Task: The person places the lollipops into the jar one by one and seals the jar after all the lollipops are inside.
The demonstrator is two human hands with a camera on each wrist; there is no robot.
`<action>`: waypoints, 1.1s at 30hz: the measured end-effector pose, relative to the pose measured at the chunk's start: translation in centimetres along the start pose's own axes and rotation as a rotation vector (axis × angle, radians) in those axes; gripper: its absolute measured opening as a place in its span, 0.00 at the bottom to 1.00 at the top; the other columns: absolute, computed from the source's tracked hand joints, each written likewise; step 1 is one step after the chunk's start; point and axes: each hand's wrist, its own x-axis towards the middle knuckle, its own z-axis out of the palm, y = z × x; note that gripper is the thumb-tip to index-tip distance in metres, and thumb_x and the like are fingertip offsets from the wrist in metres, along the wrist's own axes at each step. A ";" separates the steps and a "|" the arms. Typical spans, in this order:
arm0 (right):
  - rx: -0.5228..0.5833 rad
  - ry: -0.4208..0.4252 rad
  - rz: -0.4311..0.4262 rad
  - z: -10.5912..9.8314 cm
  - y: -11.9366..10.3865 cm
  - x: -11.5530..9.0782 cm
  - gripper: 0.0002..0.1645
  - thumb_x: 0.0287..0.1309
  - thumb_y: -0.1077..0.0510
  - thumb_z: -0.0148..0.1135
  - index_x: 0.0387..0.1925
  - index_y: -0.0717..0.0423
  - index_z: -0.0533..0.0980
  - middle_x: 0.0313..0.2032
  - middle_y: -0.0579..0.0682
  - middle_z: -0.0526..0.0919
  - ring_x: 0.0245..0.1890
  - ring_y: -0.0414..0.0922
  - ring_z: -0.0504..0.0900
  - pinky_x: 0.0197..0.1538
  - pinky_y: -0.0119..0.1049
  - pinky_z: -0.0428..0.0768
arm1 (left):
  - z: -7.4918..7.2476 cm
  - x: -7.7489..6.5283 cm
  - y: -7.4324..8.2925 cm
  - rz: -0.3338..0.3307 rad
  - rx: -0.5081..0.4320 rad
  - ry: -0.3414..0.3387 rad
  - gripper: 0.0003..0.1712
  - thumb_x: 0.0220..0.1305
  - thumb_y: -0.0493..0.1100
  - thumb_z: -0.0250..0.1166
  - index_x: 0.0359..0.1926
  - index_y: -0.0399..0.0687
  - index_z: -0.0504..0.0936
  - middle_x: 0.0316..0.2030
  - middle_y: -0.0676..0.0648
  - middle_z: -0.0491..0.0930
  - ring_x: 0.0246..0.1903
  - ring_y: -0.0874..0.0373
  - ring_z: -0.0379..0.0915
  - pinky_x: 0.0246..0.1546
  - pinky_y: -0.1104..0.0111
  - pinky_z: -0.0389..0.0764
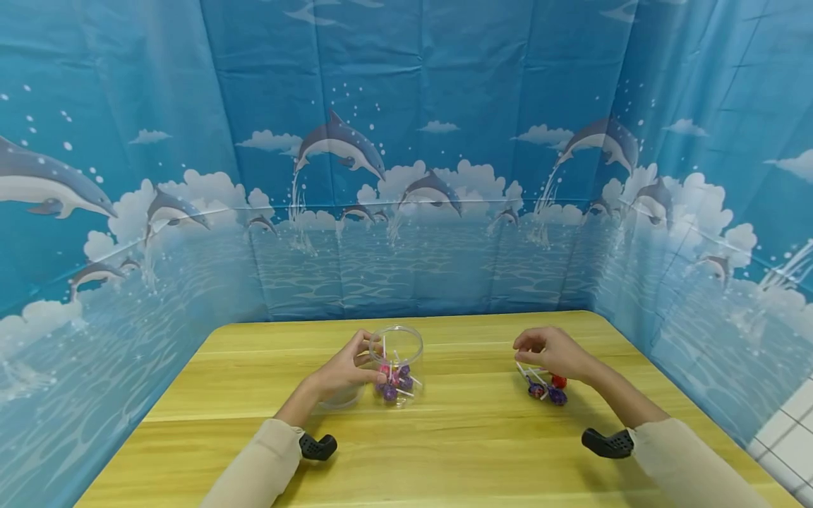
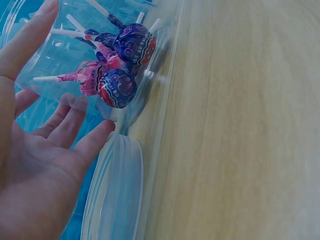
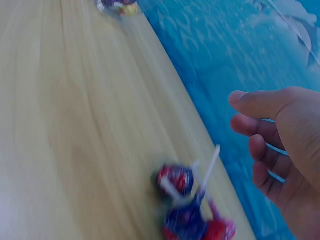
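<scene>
My left hand (image 1: 343,368) grips the side of a clear round jar (image 1: 417,353), thumb in front and fingers spread behind it. Inside lie several lollipops (image 1: 405,381) in purple and pink wrappers, white sticks pointing various ways; the left wrist view shows a purple lollipop (image 2: 118,88) against the transparent wall. A clear lid (image 2: 119,192) sits on the table beside the jar, partly under that hand. To the right, my right hand (image 1: 559,353) hovers over a small group of loose lollipops (image 1: 537,390). Its fingers are loosely bent, and nothing shows between them in the right wrist view.
Both hands work over a yellow wood-grain table (image 1: 457,437). Behind and beside it hangs a blue dolphin-print curtain (image 1: 444,268), close along the table's far edge. White tiles (image 1: 790,423) show past the right edge.
</scene>
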 end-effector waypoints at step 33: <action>0.081 0.005 0.084 -1.7 1.6 -2.3 0.12 0.73 0.56 0.64 0.45 0.62 0.84 0.36 0.53 0.87 0.35 0.49 0.83 0.36 0.45 0.82 | 0.1 -0.1 0.0 0.008 0.005 0.001 0.37 0.69 0.42 0.71 0.64 0.34 0.56 0.69 0.38 0.59 0.72 0.38 0.59 0.61 0.50 0.75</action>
